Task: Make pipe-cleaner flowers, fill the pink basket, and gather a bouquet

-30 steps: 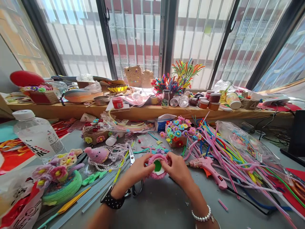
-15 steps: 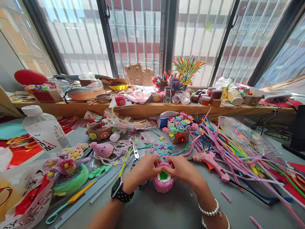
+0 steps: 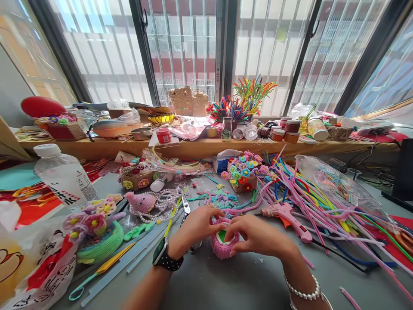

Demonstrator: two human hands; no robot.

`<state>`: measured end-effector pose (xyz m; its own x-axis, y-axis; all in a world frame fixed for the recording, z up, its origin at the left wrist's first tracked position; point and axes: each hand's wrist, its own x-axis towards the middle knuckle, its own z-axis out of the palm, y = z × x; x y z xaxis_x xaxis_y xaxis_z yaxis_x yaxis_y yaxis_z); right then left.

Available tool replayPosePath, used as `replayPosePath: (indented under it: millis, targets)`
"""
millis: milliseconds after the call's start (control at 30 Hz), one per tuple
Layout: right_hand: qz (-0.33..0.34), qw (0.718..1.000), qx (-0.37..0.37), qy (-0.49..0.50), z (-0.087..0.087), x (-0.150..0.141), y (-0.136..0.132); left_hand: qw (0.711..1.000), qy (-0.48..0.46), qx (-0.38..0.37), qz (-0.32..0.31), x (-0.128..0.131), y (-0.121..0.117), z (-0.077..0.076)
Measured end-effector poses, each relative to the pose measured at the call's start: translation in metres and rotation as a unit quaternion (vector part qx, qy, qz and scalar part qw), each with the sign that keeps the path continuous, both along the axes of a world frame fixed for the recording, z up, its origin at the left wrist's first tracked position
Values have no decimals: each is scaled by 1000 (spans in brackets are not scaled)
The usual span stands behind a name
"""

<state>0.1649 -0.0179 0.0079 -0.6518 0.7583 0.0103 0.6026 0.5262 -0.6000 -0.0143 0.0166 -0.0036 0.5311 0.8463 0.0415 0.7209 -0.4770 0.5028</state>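
A small round pink pot (image 3: 222,250) with ridged fuzzy sides stands on the grey table in front of me. Inside its rim a white ring surrounds a green middle (image 3: 221,235). My left hand (image 3: 206,224) curls over the pot's far left rim, fingertips gripping it. From the right, my right hand (image 3: 254,234) holds the rim, its thumb low on the outer wall and its fingers over the top edge. Scissors (image 3: 185,206) lie just beyond my left hand, partly hidden by it. A pink glue gun (image 3: 288,219) rests beside my right hand.
Pink and coloured pipe cleaners (image 3: 309,202) spread over the right side. At left are a water bottle (image 3: 63,176), a green coiled piece with flowers (image 3: 101,245), glue sticks (image 3: 112,275) and a pink crocheted figure (image 3: 140,202). A flower basket (image 3: 243,183) stands behind.
My right hand has shifted from the pot's far rim to its right near side, thumb now low on the wall. My left hand stays at the far left rim.
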Motion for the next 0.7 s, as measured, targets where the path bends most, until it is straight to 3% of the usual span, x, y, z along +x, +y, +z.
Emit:
replayPosePath:
  millis: [167, 467, 700]
  targets:
    - [19, 1000, -10, 4, -8, -4, 5, 1000, -10, -23, 5, 1, 4, -4]
    - [16, 1000, -6, -11, -6, -6, 4, 992, -54, -106, 33, -4, 4, -5]
    - [-9, 1000, 4, -10, 2, -5, -4, 992, -62, -109, 31, -4, 3, -8]
